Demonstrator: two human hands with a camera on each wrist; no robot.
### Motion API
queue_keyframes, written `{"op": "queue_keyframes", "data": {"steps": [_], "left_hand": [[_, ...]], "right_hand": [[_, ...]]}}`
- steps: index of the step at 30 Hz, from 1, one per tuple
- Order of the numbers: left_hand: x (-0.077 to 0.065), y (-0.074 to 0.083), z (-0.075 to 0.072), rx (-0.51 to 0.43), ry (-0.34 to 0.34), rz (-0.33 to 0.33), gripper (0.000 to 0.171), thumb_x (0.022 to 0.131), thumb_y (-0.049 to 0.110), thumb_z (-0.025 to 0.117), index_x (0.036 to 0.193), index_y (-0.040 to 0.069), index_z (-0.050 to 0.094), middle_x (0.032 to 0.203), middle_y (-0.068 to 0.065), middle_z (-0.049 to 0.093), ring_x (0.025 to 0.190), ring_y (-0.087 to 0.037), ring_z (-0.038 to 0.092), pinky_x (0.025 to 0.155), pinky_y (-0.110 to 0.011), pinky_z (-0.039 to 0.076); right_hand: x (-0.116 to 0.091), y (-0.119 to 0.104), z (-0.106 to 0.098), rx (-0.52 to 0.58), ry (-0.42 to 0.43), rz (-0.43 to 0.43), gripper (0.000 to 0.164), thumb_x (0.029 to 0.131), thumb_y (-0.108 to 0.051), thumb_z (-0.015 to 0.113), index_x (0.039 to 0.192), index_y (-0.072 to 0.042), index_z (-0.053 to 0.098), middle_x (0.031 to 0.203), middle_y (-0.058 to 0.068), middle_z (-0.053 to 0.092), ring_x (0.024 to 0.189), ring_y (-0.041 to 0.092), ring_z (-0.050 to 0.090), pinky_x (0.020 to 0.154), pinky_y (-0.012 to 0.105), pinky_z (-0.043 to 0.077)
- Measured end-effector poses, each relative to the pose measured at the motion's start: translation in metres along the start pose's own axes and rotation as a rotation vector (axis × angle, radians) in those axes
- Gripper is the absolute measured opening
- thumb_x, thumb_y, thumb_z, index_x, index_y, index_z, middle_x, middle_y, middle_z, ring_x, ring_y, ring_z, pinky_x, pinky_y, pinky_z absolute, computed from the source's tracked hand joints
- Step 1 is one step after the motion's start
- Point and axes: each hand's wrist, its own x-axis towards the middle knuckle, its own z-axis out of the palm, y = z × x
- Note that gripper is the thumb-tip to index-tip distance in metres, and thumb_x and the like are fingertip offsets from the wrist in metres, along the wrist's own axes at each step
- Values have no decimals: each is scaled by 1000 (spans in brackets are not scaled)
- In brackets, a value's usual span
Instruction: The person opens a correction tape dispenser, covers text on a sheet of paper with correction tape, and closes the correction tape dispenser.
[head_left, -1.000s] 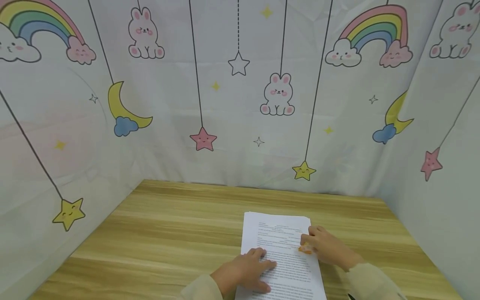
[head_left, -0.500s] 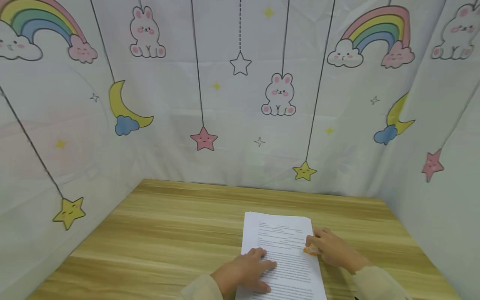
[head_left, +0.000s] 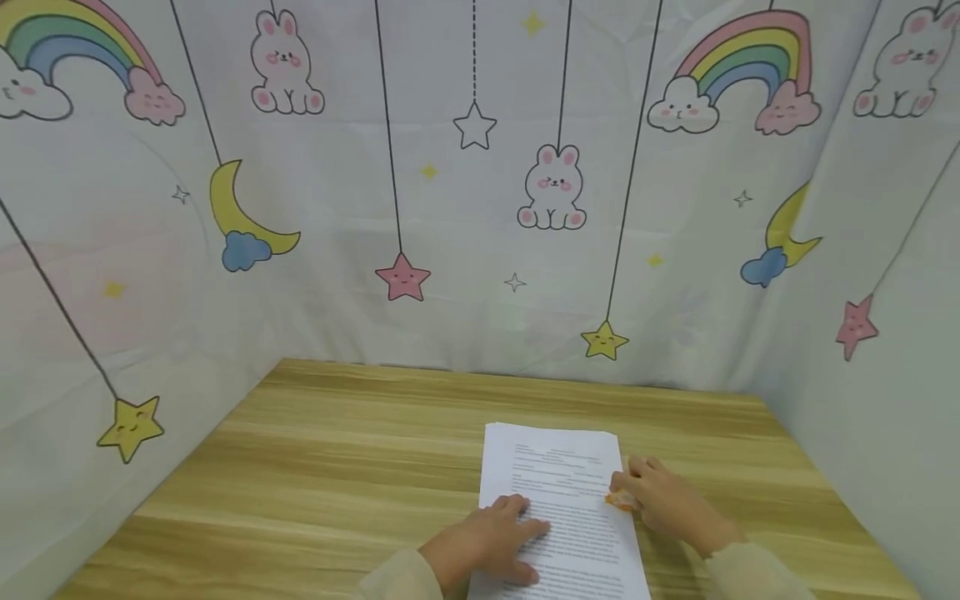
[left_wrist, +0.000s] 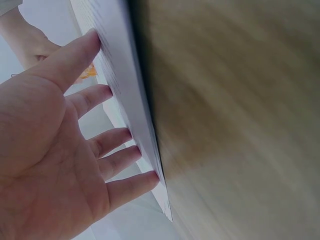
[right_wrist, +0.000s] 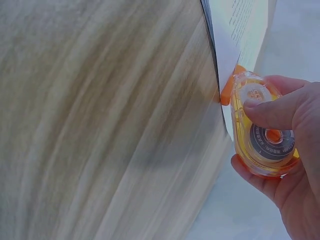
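Note:
A thick stack of printed paper [head_left: 555,467] lies on the wooden table. My left hand [head_left: 491,537] rests on the left part of the top sheet; in the left wrist view its fingers [left_wrist: 82,100] are spread, tips against the page. At the sheet's right edge my right hand [head_left: 667,504] grips a translucent orange correction tape [right_wrist: 265,150]. The right wrist view shows the thumb across its clear case and the tape reel inside. Its orange tip [right_wrist: 227,90] is right at the paper's edge, beside the lines of print.
The wooden tabletop [head_left: 300,467] stretches out to the left of and behind the stack. White cloth walls [head_left: 465,317] printed with rabbits, stars, moons and rainbows enclose it at the back and both sides.
My right hand has slid a little to the right with the correction tape, to the page's right edge, and then held there. The left hand stays in place on the paper.

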Motion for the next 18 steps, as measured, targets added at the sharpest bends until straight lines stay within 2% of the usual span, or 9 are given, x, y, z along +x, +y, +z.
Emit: {"op": "queue_keyframes", "data": {"steps": [7,11,18], "left_hand": [[1,1,0,-8,2,10,61,78,53,63,134,40,43,140,0,37,130,-21,37,98,-42,42],[2,2,2,-3,3,8,60,78,53,64,133,40,43,139,1,38,129,-21,37,97,-42,42],[2,-1,5,-7,20,-12,58,78,51,65,131,39,46,138,-1,39,129,-21,37,99,-40,41]], "right_hand": [[-3,3,-1,-7,46,-11,31,70,1,70,84,-24,59,75,-9,39,74,14,45,59,28,41],[-8,10,0,9,63,-7,32,68,2,71,84,-24,60,74,-10,37,72,12,43,59,27,40],[-18,22,4,119,164,0,35,68,4,71,87,-25,61,73,-14,36,69,3,32,57,19,29]]}}
